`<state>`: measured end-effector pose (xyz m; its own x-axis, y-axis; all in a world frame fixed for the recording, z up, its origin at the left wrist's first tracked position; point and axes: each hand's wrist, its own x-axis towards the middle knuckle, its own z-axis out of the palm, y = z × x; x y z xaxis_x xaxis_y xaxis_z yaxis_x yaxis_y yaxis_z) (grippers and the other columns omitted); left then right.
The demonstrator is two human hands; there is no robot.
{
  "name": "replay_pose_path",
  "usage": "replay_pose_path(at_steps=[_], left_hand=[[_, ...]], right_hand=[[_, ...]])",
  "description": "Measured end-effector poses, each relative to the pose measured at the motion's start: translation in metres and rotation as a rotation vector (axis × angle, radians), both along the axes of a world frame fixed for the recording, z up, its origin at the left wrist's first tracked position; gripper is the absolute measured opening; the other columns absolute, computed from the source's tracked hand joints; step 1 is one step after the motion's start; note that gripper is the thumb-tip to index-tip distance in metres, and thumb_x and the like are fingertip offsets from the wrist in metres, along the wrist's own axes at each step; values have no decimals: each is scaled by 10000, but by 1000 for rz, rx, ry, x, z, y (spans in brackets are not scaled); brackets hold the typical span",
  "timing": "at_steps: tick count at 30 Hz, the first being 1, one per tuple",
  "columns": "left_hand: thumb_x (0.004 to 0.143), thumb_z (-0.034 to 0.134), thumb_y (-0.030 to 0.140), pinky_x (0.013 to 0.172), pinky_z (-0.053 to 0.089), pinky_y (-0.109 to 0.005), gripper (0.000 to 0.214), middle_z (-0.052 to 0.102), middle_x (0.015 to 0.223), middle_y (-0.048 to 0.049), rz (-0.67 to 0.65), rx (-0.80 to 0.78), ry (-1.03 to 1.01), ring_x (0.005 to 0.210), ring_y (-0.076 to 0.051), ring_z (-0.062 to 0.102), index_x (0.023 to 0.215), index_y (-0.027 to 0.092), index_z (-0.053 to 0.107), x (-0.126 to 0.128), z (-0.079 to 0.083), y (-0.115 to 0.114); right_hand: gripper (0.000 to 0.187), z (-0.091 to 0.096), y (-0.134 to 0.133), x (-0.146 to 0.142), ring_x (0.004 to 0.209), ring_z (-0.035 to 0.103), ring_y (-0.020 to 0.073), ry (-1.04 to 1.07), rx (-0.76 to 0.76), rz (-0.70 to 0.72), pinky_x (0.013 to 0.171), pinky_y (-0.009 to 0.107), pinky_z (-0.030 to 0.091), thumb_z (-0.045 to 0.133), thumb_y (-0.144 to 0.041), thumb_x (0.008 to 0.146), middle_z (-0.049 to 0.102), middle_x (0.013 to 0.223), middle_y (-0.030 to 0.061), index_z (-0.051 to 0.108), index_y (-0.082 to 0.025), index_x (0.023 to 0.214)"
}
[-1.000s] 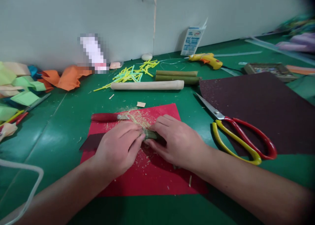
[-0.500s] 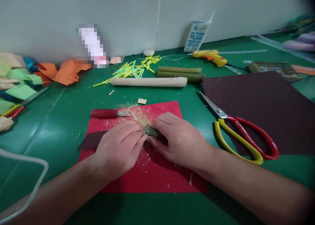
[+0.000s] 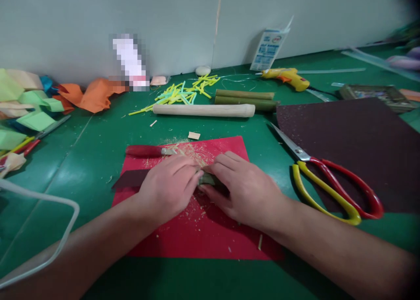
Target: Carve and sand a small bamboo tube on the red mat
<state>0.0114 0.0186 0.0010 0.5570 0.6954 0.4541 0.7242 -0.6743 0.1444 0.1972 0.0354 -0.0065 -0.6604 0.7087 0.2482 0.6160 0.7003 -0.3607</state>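
Note:
A short green bamboo piece [image 3: 207,178] lies between my hands over the red sheet [image 3: 203,238]. My left hand [image 3: 169,186] is closed, its thumb and fingers pinched together at the bamboo's left end. From the right, my right hand [image 3: 244,188] grips the same piece with bent fingers; most of it is hidden under that hand. A dark brown strip [image 3: 133,179], like sandpaper, sticks out left from beneath my left hand. Just beyond my hands, a red-handled carving knife [image 3: 144,151] rests on the sheet among pale shavings [image 3: 188,151].
Scissors [image 3: 323,173] and a large dark brown sheet [image 3: 344,138] lie at right. Behind are a peeled bamboo stick [image 3: 203,110], green bamboo pieces [image 3: 246,99], yellow-green strips [image 3: 177,94] and a yellow glue gun [image 3: 288,78]. Folded papers [image 3: 33,103] crowd the left; a white cable [image 3: 70,225] loops in front.
The view has shifted slightly, so everything sits a little farther right. My left fingers have moved slightly on the bamboo's end; both hands remain on it.

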Motion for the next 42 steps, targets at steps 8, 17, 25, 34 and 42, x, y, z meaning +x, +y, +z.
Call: replay_pose_path(at_steps=[8,17,25,34,42], left_hand=[[861,515,142,800,532,-332,124,678,828,-65,-69,154,46,829,-179,629,819,120,630,-8,1,-13],[890,503,200,907,490,-321,157,678,995,-49,-37,115,62,949,-164,618,965,144,629,-19,4,1],[876,514,214,846,488,-264,164,657,1012,-33,-16,-118,-58,916,-142,611,991,176,625,-18,-2,-2],[903,479,248,863,493,-280,195,692,987,-17,105,-41,-36,898,-145,640,997,175,633,-24,3,-1],[904,452,212,917,473,-317,221,658,1078,-41,10,-61,28,1002,-171,601,1051,167,612,-22,1,-2]], right_hand=[[177,1,1,2,786,507,204,0,-25,-7,685,324,412,530,-317,844,580,794,66,598,-154,844],[171,2,1,0,776,510,200,9,-2,-39,663,311,406,551,-313,827,580,794,62,603,-153,853],[173,0,0,1,790,517,202,12,0,-37,666,307,403,542,-313,830,585,797,57,608,-154,854],[219,-4,-2,1,785,504,209,29,30,-48,652,319,400,580,-351,808,590,805,54,622,-157,900],[215,-5,-3,0,772,491,211,29,65,-38,651,328,401,573,-340,814,586,800,55,623,-151,903]])
